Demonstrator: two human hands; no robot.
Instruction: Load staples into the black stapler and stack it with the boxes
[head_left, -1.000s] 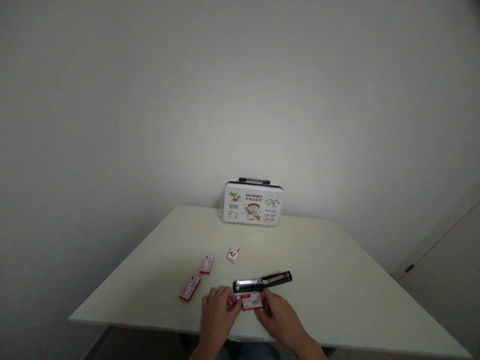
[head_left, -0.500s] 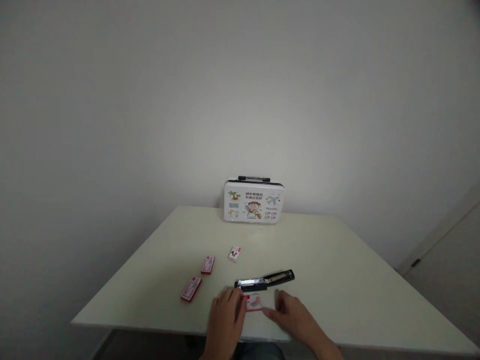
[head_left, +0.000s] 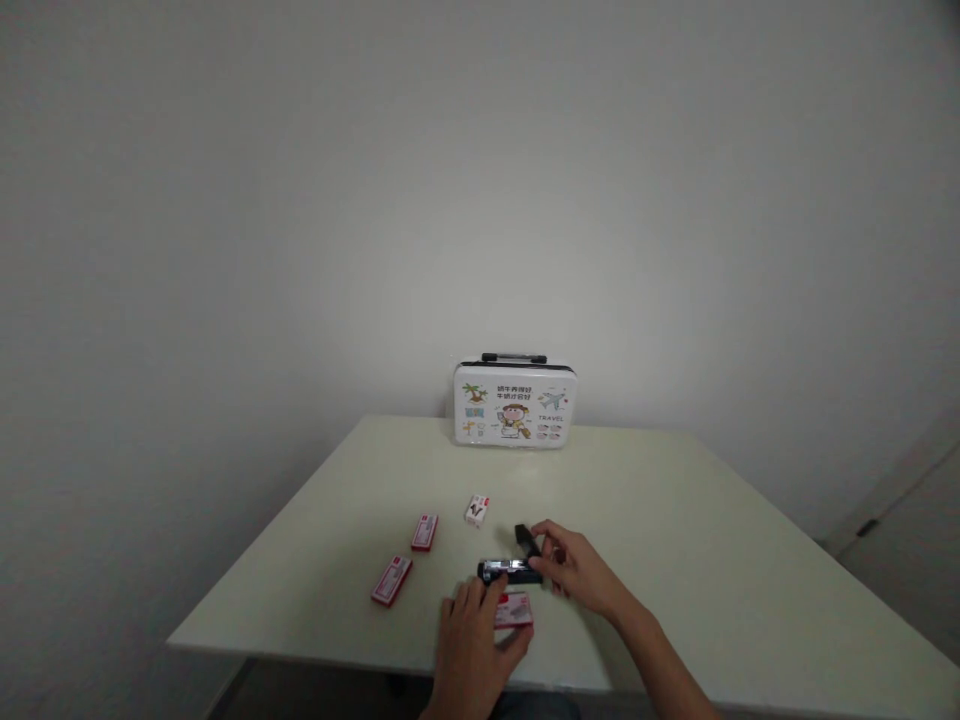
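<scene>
White case (head_left: 514, 405) reads "TRAVEL"; right hand (head_left: 574, 570) holds black stapler (head_left: 514, 568).

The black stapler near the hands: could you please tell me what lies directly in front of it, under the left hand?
A red-and-white box lies there; the left hand covers its left end. Its contents cannot be seen.

Right hand (head_left: 574, 570) folds stapler (head_left: 513, 570) — left hand (head_left: 472, 640) beside.

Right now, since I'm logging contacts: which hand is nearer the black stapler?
Right. The right hand grips the black stapler at its raised arm, while the left hand sits just in front of it, on the red staple box.
</scene>
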